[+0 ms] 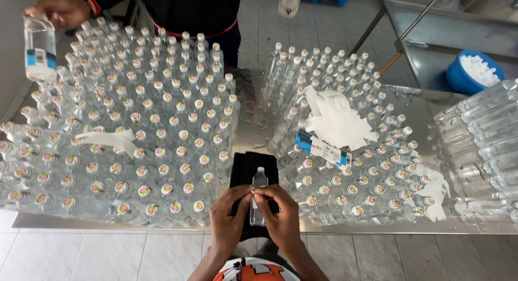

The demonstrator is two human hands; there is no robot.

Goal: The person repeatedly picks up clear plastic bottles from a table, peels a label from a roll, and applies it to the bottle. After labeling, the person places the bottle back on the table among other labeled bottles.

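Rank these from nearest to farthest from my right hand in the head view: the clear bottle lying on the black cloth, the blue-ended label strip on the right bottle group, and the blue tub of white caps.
From the right hand:
1. Clear bottle, lying on the black cloth, touching the fingers.
2. Blue-ended label strip, up and right, on the right bottle group.
3. Blue tub of white caps, far upper right, off the table.

Two big clusters of small capped clear glass bottles [135, 135], too many to count. One blue plastic bowl [458, 78], one black cloth [240, 167]. Three bottles held in hands.
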